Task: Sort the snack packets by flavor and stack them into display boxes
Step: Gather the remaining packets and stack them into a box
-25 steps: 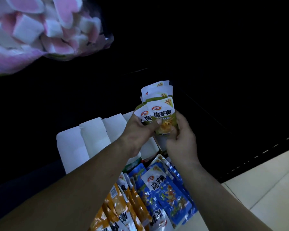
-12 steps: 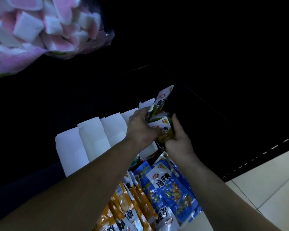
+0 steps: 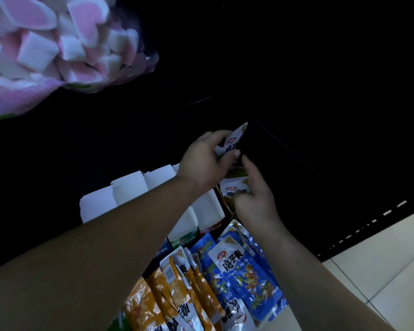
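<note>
Left hand: the left hand (image 3: 204, 161) is pinching the lifted packet (image 3: 232, 142) between thumb and curled fingers, the grip closing on the packet's lower half while its white top corner is sticking up and tilting to the right
Right hand: the right hand (image 3: 256, 201) is wrapping its grip round a bunch of green packets (image 3: 234, 188), thumb pointing up, fingers curling beneath them
Where the packets are: the bunch is sitting low at the right end of the row of display boxes (image 3: 129, 194), seemingly going into the end box; the lifted packet is hanging just above it
Waiting piles: blue packets (image 3: 245, 266) and orange packets (image 3: 177, 290) are lying fanned out nearer the person, just beside the boxes
Around: a marshmallow bag (image 3: 46, 44) is hanging at the upper left; pale floor (image 3: 380, 271) is showing at the right
Step, as I am judging it: green flavour is being stacked; blue and orange are not yet boxed
Handling: these sachets are looking light, soft and glossy, so likely sliding over one another; a flat pinch across the sealed edge or mid-body is suiting one packet, and squeezing a bunch from both faces is keeping it squared
Risk: a loose bunch is liable to fan out or slip on the way into the narrow box
</note>
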